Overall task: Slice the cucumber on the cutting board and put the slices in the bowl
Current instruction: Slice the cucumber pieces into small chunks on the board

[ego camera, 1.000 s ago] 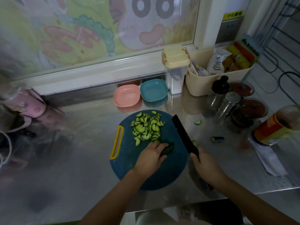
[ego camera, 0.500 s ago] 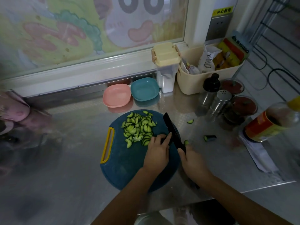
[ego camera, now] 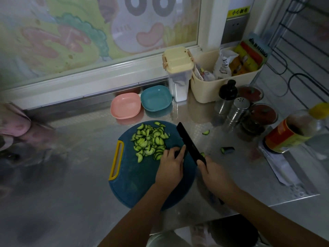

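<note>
A round blue cutting board with a yellow handle lies on the steel counter. A heap of green cucumber slices covers its far part. My left hand curls over the last dark cucumber piece, which is mostly hidden under the fingers. My right hand grips the handle of a black knife, whose blade stands right against my left fingertips. A pink bowl and a blue bowl sit behind the board, both holding nothing.
Stray cucumber bits lie on the counter right of the board. Shakers, lidded jars, a sauce bottle, a cream basket and a lidded container crowd the back right. The counter's front edge runs close under my arms.
The knife swung from the board's right side in against my left fingertips. My left hand shifted toward the slice heap, and the cucumber piece it holds is now almost hidden.
</note>
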